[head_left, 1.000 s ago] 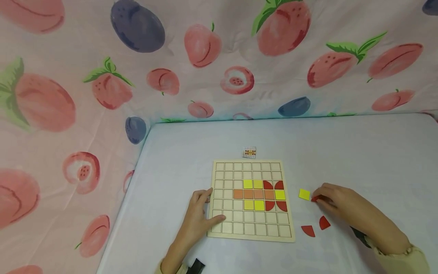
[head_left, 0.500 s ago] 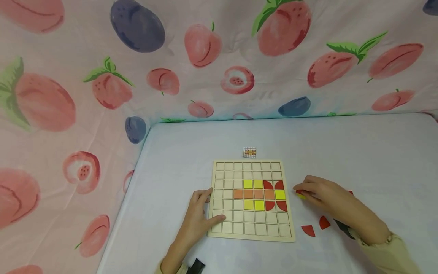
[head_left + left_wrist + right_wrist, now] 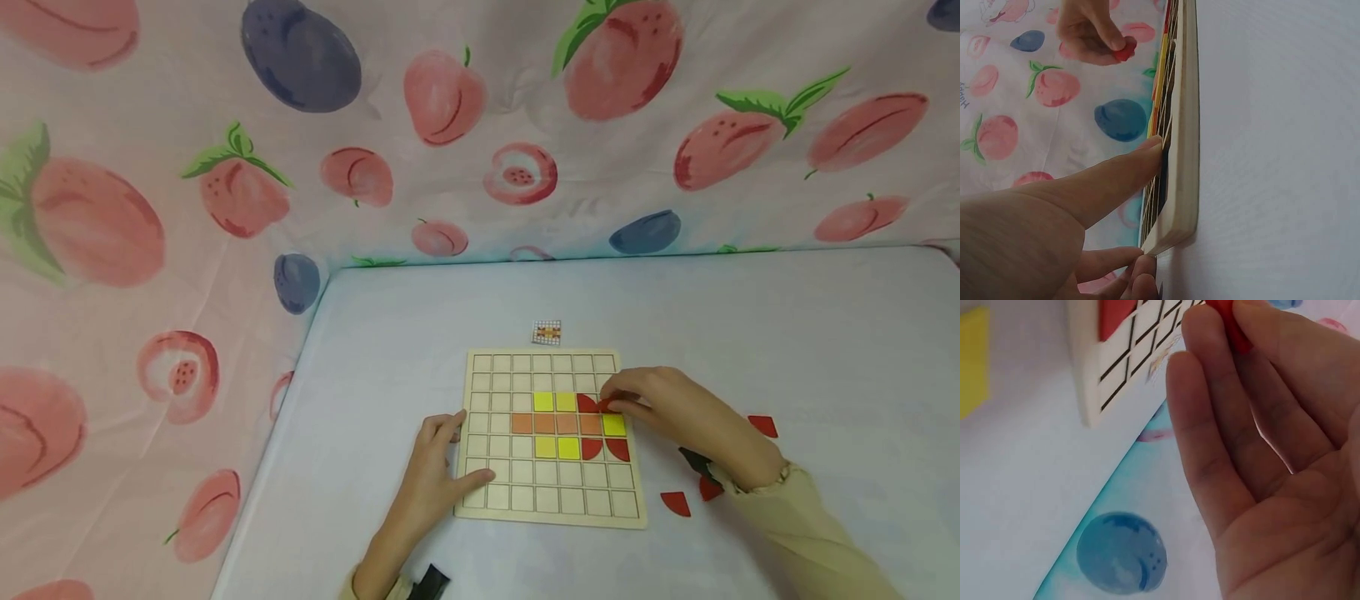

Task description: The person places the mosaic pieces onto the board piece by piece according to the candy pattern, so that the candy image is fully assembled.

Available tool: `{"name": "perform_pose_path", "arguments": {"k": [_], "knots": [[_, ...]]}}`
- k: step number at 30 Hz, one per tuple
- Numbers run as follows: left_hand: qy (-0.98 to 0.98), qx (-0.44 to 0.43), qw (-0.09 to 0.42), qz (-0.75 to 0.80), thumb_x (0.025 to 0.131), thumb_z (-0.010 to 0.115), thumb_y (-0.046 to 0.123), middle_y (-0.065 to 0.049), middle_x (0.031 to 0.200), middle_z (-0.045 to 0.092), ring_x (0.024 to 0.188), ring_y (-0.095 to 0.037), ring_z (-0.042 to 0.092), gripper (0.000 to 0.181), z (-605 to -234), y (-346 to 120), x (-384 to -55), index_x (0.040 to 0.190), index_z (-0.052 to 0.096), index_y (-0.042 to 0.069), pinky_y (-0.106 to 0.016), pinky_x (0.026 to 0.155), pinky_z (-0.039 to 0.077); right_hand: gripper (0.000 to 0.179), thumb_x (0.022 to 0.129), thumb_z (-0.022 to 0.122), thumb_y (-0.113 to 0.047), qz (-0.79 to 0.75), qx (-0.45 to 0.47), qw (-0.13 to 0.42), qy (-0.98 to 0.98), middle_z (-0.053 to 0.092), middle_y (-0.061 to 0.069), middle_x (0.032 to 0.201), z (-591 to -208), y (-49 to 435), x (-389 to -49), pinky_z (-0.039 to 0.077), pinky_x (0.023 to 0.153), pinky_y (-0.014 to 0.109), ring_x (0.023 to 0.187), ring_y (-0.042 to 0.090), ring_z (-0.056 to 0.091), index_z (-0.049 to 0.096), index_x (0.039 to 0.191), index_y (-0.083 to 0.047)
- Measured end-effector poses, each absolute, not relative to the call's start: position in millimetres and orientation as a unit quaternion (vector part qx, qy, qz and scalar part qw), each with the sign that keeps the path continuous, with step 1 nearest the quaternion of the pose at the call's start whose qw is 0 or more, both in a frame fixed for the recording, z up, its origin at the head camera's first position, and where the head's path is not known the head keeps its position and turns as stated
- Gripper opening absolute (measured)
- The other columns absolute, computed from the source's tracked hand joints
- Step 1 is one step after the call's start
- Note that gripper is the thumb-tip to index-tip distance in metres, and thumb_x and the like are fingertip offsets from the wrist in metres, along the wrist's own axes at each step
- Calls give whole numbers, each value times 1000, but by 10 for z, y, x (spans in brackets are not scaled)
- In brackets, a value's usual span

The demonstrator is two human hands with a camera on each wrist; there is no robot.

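The wooden grid board [image 3: 510,500] lies flat, with yellow squares [image 3: 568,448], orange squares [image 3: 555,425] and red quarter-circle tiles [image 3: 617,450] in its cells. My left hand [image 3: 429,471] holds its left edge, thumb on top and the other fingers at the side. Over the board's right part, my right hand [image 3: 667,408] pinches a red tile [image 3: 1125,49] between thumb and fingers. In the right wrist view the pinched tile shows only partly, at the top. That hand hides the upper right red cell in the head view.
Loose red tiles [image 3: 676,504] lie right of the board, one [image 3: 763,426] farther out. A yellow tile [image 3: 972,365] shows in the right wrist view. A small pattern card [image 3: 547,332] lies beyond the board. Fruit-printed cloth [image 3: 450,183] rises behind and at left.
My right hand has moved left with the red tile, from beside the loose yellow tile to over the board. A red tile at right has come into view. My left hand stays put.
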State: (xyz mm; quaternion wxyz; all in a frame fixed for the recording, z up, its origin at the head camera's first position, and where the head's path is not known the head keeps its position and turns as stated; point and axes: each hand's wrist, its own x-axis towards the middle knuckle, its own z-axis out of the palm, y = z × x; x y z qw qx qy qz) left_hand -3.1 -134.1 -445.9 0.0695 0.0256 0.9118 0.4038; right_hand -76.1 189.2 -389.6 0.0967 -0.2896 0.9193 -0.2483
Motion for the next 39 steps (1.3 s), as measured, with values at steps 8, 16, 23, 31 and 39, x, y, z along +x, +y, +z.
{"name": "perform_pose_path", "arguments": {"k": [8,16,23,31,39], "knots": [[911,26,70,405,74,89,26,-7,126,47,108,-16,46,85,-4449,-1341,-32,145,47,3,-24,80,44,16,87,75,-9,-267,-309,108,906,65,-6,98,-3905,1706,-877,55,79,30,87,11,59,77,102,-14],[912,26,70,403,74,89,26,-7,127,47,109,-17,46,86,-4446,-1333,-37,145,47,2,-24,80,44,13,87,75,-8,-273,-344,105,892,68,-5,94,-3912,1478,-975,55,77,26,83,8,58,78,98,-12],[913,25,70,401,74,89,26,-8,128,47,107,-17,47,85,-4454,-1332,-38,145,47,3,-25,80,43,10,87,74,-7,-292,-361,104,879,71,-3,94,-3959,1343,-1022,54,75,25,82,8,62,77,96,-12],[913,26,72,402,75,88,26,-8,128,47,106,-17,47,85,-4454,-1337,-35,145,47,3,-25,80,43,9,90,72,-10,-288,-373,99,876,72,-3,97,-3996,1173,-1063,54,80,28,88,11,65,77,98,-12],[913,26,72,401,75,88,27,-8,126,48,105,-17,46,85,-4451,-1335,-36,145,47,2,-25,80,43,9,92,70,-10,-294,-375,111,872,71,-2,96,-4050,1025,-1110,54,82,28,85,10,63,76,98,-11]]}}
